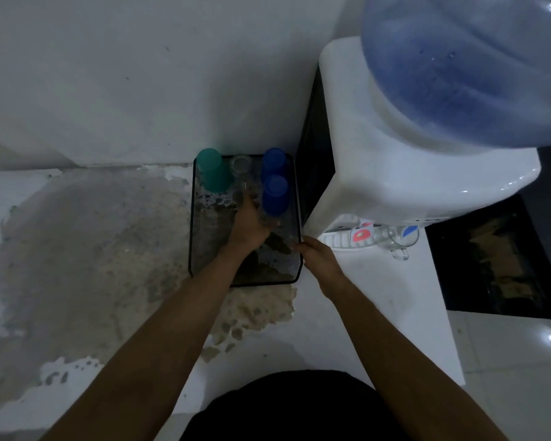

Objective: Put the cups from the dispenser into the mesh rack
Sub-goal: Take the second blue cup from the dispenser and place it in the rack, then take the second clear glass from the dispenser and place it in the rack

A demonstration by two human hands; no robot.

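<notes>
I'm leaning over the mesh rack (201,237), and my left hand (248,226) is reaching down into its middle, fingers curled around a blue cup (275,195) standing upside down there. Just behind that cup a second blue cup (274,160) is sitting at the rack's far right corner, a clear glass (240,165) is waiting at the far middle, and a green cup (212,170) is occupying the far left corner. My right hand (318,256) is resting loosely open on the rack's near right rim. Right of the rack, the dispenser (395,154) is sheltering a glass mug (395,241) under its taps.
</notes>
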